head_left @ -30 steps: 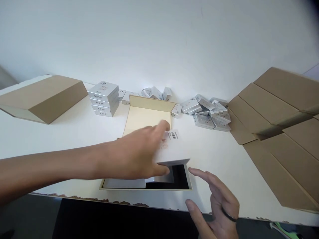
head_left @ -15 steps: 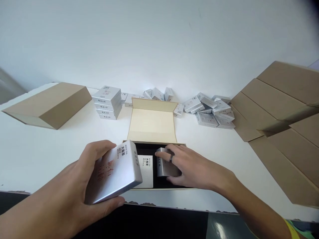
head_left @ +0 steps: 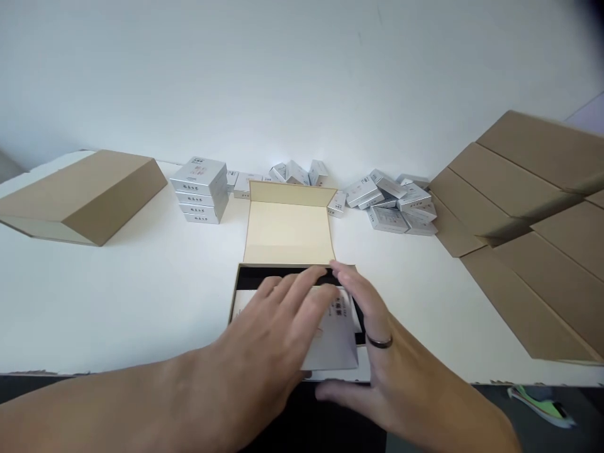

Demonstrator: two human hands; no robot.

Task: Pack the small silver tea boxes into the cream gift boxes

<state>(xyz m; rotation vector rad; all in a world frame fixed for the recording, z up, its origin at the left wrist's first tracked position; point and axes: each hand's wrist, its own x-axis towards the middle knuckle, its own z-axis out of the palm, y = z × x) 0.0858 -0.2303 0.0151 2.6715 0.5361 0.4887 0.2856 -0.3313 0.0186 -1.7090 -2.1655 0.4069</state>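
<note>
Carton (head_left: pixel 333 346) shifted right, printed face up, long axis hidden

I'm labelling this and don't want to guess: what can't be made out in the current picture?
All in the head view:
- Most contents of the open box: hidden by the left hand and the white box it holds.
- Part of the white box's print: covered by the left hand's fingers.
- Left end of the brown carton: cut off by the picture's left edge.
- Small lettering on the piled silver boxes: too small.
</note>
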